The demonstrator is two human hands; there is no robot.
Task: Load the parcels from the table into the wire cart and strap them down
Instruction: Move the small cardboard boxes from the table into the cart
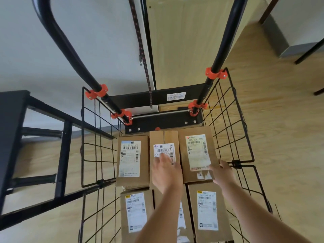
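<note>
Several brown cardboard parcels with white labels lie inside the black wire cart (pixel 233 130). In the far row sit a left parcel (pixel 131 162), a middle parcel (pixel 164 139) and a right parcel (pixel 196 151). My left hand (pixel 165 170) rests flat on the middle parcel, fingers straight over its label. My right hand (pixel 222 172) touches the near right corner of the right parcel, fingers lying along its edge. Nearer to me lie further parcels, one at the left (pixel 135 213) and one at the right (pixel 208 211). A dark bungee strap (pixel 142 55) with a hook hangs from the cart's handle.
The cart's black handle tubes (pixel 61 41) with orange clamps (pixel 97 92) rise at the back. A black table frame (pixel 35 137) stands at the left. A pale wooden cabinet (pixel 184 41) stands behind the cart, and a wood floor (pixel 280 120) lies to the right.
</note>
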